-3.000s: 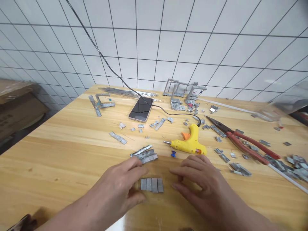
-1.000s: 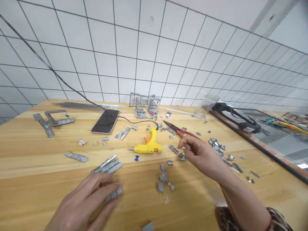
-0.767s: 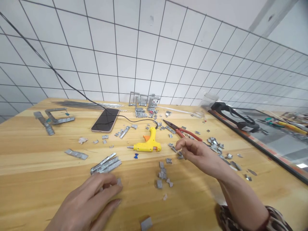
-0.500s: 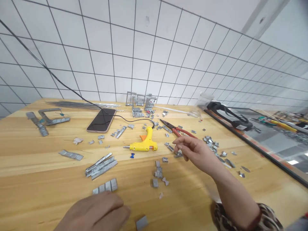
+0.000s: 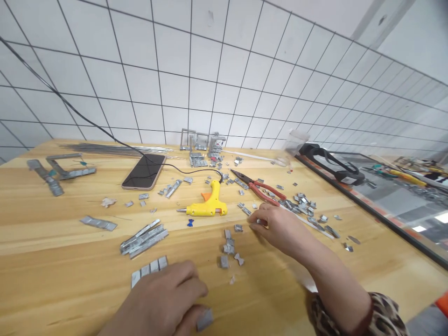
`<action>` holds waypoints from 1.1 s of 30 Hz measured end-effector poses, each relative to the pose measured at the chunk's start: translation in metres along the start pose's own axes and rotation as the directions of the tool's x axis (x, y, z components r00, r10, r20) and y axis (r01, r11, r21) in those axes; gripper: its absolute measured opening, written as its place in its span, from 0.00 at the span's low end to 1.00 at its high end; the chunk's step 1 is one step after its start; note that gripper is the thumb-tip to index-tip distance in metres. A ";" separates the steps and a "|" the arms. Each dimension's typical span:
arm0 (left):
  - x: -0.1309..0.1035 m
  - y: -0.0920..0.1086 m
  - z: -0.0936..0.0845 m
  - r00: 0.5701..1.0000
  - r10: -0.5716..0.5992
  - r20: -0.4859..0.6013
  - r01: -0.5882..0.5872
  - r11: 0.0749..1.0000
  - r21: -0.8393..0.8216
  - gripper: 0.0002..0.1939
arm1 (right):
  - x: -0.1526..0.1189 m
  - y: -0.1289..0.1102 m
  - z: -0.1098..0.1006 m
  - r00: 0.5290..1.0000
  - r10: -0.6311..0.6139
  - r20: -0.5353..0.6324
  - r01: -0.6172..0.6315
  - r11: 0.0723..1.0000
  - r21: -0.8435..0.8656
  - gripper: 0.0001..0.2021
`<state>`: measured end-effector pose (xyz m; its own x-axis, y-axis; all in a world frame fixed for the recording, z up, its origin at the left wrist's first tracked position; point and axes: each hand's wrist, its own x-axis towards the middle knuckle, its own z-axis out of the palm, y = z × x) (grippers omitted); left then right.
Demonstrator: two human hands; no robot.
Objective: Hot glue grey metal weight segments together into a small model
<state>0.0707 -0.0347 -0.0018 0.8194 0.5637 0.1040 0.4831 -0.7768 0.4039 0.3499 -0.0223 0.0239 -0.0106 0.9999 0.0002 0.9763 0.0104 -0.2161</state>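
My right hand (image 5: 280,228) rests low over the wooden table, thumb and fingertips closed about a small metal piece (image 5: 259,221) that is mostly covered. At the lower left, my left hand (image 5: 161,298) has loosely curled fingers, with thumb and forefinger apart. Its thumb is at a small flat grey piece (image 5: 205,320), which appears to lie on the table. Partly behind this hand is a segmented grey metal strip (image 5: 150,269). Between the hands lie several small metal pieces (image 5: 228,247). Red-handled pliers (image 5: 261,189) lie just beyond my right hand.
A yellow glue gun (image 5: 208,205) with a black cord lies mid-table. Behind it are a phone (image 5: 144,172) and small metal frames (image 5: 201,147) near the tiled wall. Stacked metal strips (image 5: 145,240) sit at left. A dark-edged glass panel (image 5: 367,205) borders the right.
My right hand has come down and its fingers have closed around a small metal piece. My left hand has moved right, bringing its thumb to the flat grey piece. The view has shifted slightly.
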 end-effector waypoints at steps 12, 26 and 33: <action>0.065 0.011 -0.003 0.970 -0.163 0.180 0.172 0.984 -0.036 0.11 | 0.002 0.016 -0.001 0.996 0.082 -0.038 -0.074 0.980 0.182 0.07; 0.032 -0.005 -0.019 0.827 -0.267 0.495 0.367 -0.409 -0.835 0.11 | 0.003 -0.012 0.017 0.962 -0.103 0.254 -0.239 0.136 0.961 0.17; 0.020 -0.005 -0.014 0.902 -0.413 0.129 0.347 0.513 -0.785 0.04 | -0.006 -0.045 0.036 0.901 -0.260 0.349 -0.388 -0.118 0.914 0.16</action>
<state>0.0804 -0.0154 0.0111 0.5788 0.7931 -0.1900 0.2897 0.0178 0.9569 0.2986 -0.0285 -0.0011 -0.3385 0.8971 -0.2839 -0.3087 -0.3909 -0.8671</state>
